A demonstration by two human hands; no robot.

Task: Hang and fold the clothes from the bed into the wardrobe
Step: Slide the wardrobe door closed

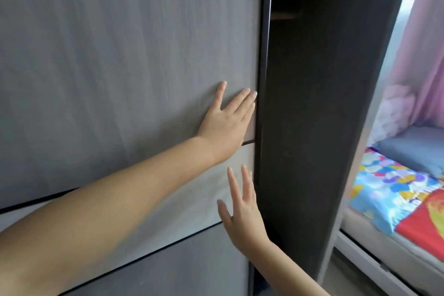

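Wardrobe [336, 79] fills most of my view, its grey wood-grain sliding door [120, 55] covering the left and centre, crossed lower down by a paler band edged with thin dark lines. To the right of the door's dark edge frame I see the open compartment, dark inside, with a shelf near the top and what looks like a rail below it, too dim for me to tell more. I can read no brand, label or writing anywhere.

Past the wardrobe's right side panel lies the bed [384, 255], with a bright patterned cover [394, 197] in blue, yellow and red, a grey pillow [418, 149] above it and a pink curtain [422, 55] behind. I cannot make out separate clothes on it.

My left hand [228, 122] lies flat on the door near its right edge, fingers straight and spread, holding nothing. My right hand [242, 214] is below it, fingers straight and apart, at the door's edge; I cannot tell whether it touches
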